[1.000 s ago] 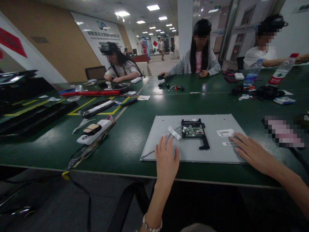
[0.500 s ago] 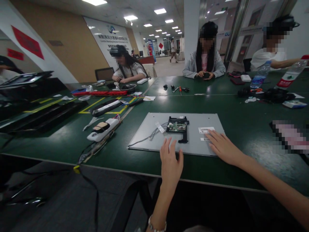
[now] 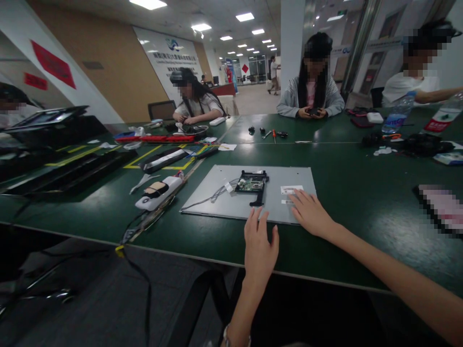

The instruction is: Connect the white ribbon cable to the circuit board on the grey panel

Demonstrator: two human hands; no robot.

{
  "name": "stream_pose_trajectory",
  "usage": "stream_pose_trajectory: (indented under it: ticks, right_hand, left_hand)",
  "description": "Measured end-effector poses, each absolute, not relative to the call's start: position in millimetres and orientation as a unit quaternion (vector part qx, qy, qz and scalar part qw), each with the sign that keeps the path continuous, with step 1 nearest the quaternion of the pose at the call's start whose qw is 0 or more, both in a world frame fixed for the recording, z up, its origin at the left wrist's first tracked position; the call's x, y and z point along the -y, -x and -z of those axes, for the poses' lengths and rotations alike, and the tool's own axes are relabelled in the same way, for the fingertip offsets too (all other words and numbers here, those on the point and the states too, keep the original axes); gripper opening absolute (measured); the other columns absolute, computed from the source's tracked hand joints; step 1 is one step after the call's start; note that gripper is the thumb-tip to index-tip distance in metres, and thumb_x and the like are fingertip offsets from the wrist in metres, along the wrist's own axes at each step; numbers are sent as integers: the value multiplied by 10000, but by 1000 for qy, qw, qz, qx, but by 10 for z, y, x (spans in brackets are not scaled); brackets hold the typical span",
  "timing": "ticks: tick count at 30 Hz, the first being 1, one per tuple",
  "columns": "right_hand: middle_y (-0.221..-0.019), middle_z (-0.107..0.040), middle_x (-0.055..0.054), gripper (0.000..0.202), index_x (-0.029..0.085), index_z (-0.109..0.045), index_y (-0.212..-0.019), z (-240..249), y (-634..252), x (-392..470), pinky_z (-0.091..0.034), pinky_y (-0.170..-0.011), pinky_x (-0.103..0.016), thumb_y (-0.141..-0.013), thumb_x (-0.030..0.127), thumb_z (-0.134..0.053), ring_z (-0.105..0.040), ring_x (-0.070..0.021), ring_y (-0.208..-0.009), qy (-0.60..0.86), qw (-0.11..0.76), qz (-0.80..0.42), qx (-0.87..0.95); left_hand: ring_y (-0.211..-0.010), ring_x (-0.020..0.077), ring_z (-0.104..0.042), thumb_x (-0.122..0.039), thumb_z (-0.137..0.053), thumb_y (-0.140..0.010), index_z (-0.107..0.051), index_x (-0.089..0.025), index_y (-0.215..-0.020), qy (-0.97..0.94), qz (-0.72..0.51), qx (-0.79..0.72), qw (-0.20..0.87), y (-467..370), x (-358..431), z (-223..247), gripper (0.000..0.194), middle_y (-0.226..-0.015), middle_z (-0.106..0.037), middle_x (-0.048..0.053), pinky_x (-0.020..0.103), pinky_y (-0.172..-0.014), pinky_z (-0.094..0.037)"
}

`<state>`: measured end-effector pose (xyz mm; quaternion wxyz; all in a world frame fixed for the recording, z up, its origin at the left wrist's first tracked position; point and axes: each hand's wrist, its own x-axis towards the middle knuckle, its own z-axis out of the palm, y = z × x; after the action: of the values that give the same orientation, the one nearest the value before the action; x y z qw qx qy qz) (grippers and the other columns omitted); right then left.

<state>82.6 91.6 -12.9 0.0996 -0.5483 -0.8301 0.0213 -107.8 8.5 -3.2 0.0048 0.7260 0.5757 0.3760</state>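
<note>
A flat grey metal display panel (image 3: 289, 209) lies on the green table in front of me. Its back carries a black bracket (image 3: 257, 197) with a green circuit board (image 3: 249, 184), grey cables (image 3: 217, 194) and white labels (image 3: 291, 190). My right hand (image 3: 310, 212) rests flat on the panel's right side, fingers spread over the labels. At the near edge, just below the bracket, my left hand (image 3: 261, 241) is open with nothing in it; whether its fingertips touch the panel I cannot tell.
To the left lie a white power strip (image 3: 159, 193) with cables and long black housings (image 3: 79, 178). Farther back are a screwdriver (image 3: 274, 136) and small tools. On the right are a phone (image 3: 441, 207) and bottles (image 3: 398, 114). Co-workers sit around the table.
The panel has slid to the left and slightly away from me, with my right hand moving along on it. My left hand now sits nearer the panel's near edge.
</note>
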Motion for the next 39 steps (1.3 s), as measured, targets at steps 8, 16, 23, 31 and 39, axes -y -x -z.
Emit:
stream_pose_trajectory:
  ticks: [8,16,23,31,39]
  right_hand:
    - [-1592,-318,-138,565,133,-400,-1495,81,-792,-917,-224,-1166,-520,-1008,381,-255,-263,-296,-1467,554,104,-44,825]
    - [-1586,-329,-144,560,128,-428,-1479,99,-800,-914,-230,-1164,-520,-1001,376,-271,-269,-296,-1465,548,111,-53,828]
    - [-1587,-328,-140,567,124,-410,-1488,65,-802,-924,-234,-1166,-516,-1003,378,-263,-273,-292,-1464,548,111,-59,827]
    - [-1586,-329,-141,560,125,-412,-1487,50,-810,-926,-222,-1172,-514,-1008,377,-272,-268,-288,-1466,546,116,-60,827]
    - [-1594,-314,-136,565,132,-402,-1494,63,-825,-922,-209,-1178,-514,-1014,395,-262,-251,-283,-1473,545,122,-71,826]
  left_hand:
    - [-1479,333,-213,-275,-598,-873,-346,-182,-1456,-794,-237,-560,-24,1529,-596,-267,642,-1573,-289,167,526,-1168,-297]
    - [-1412,307,-372,-384,-563,-884,-328,-141,-1484,-853,-65,-517,4,1761,-1452,-286,689,-1560,-314,187,416,-1134,-358]
    - [-1352,322,-443,-363,-519,-894,-347,-101,-1473,-821,-78,-565,-31,1819,-1861,-232,659,-1538,-338,202,415,-1092,-399]
    - [-1354,310,-441,-421,-529,-910,-352,-128,-1474,-819,-82,-564,-64,1852,-1872,-246,660,-1537,-348,190,418,-1082,-396]
    - [-1107,309,-620,-315,-463,-931,-584,-143,-1228,-737,-50,-656,-157,2218,-1890,-473,365,-1182,-655,161,411,-929,-480]
